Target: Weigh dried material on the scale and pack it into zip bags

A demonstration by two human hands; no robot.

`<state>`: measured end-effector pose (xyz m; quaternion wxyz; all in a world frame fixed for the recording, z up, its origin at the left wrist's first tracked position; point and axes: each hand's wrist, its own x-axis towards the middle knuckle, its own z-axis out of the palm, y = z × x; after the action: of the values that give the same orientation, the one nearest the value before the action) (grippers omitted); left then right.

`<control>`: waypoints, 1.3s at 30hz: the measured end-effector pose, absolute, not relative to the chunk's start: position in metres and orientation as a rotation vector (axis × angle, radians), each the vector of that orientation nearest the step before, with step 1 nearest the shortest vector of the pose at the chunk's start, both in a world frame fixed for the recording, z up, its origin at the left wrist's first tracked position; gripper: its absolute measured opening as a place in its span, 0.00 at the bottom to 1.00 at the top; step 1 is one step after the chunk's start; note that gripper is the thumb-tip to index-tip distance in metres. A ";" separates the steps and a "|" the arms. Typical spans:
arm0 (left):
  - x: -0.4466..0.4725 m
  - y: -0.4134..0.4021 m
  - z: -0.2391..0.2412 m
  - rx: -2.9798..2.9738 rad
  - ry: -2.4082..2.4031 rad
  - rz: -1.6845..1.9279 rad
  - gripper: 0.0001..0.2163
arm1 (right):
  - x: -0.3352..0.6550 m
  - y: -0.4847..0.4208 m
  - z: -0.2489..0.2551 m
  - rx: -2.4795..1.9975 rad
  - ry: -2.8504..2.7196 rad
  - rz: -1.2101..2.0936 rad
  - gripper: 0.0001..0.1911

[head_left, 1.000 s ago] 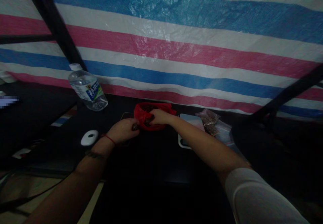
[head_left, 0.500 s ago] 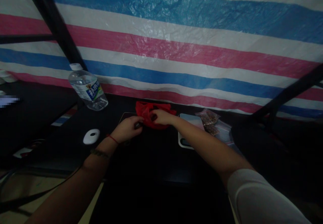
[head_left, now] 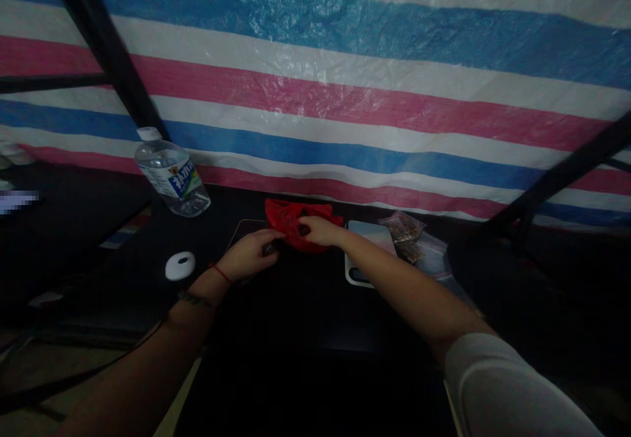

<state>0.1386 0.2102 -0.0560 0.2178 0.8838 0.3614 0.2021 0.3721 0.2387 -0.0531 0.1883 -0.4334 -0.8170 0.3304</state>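
Note:
A crumpled red plastic bag [head_left: 283, 212] lies on the black table, its mouth facing me. My left hand [head_left: 250, 254] is closed at the bag's left edge, thumb and fingers pinching the plastic. A small dark gap shows between that thumb and the fingers. Into the mouth of the bag reaches my right hand [head_left: 323, 232], its fingers curled over something dark. What they hold, if anything, I cannot make out in the dim light. Partly under my left hand is a flat dark thing with a pale rim [head_left: 242, 228].
Right of the bag sits a white-framed flat device, seemingly a scale [head_left: 369, 233], partly behind my right forearm. Beyond it are small clear bags with brown contents [head_left: 407, 227]. A large clear bottle [head_left: 172, 174] and a white rounded object [head_left: 180, 266] stand left. Striped plastic sheeting [head_left: 345, 95] hangs behind.
The view has shifted slightly. Both hands stay at the red bag, with only a slight shift of the right hand's fingers in its mouth.

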 end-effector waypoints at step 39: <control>0.201 0.123 -0.003 1.977 0.569 1.151 0.23 | 0.442 0.095 -0.011 -0.911 -1.814 1.178 0.42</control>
<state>0.2011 0.1231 -0.0034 0.3821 0.7750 0.2232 0.4512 0.4422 0.0953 -0.0110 0.3869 -0.3580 -0.7127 0.4628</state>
